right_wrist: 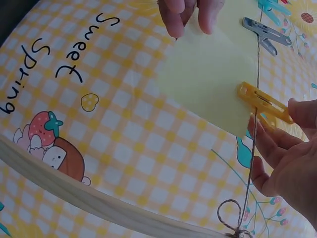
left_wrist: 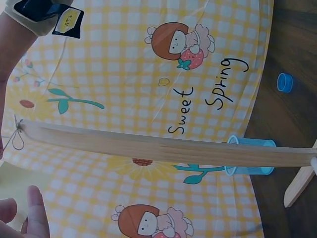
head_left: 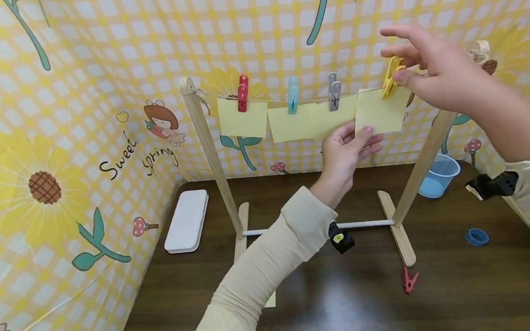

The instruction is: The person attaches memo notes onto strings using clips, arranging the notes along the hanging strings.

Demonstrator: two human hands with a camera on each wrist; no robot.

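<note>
My right hand (head_left: 443, 71) is at the yellow clothespin (head_left: 391, 77), thumb and fingers about its handle ends. In the right wrist view the jaws of that yellow clothespin (right_wrist: 262, 101) sit over the twine and the edge of a pale yellow paper note (right_wrist: 205, 74). Below, my left hand (head_left: 344, 152) pinches the bottom edge of this note (head_left: 383, 110) between thumb and fingers. Further left along the twine hang other yellow notes, with a red clothespin (head_left: 242, 92), a light blue clothespin (head_left: 293, 96) and a grey clothespin (head_left: 334, 92).
A wooden stand (head_left: 211, 154) carries the twine, its feet on the dark table (head_left: 339, 304). On the table are a white case (head_left: 187, 221), a blue cup (head_left: 438, 176), a blue ring (head_left: 476, 237) and a loose red clothespin (head_left: 409, 280). Part of a yellow note (head_left: 271, 300) shows beneath my left sleeve.
</note>
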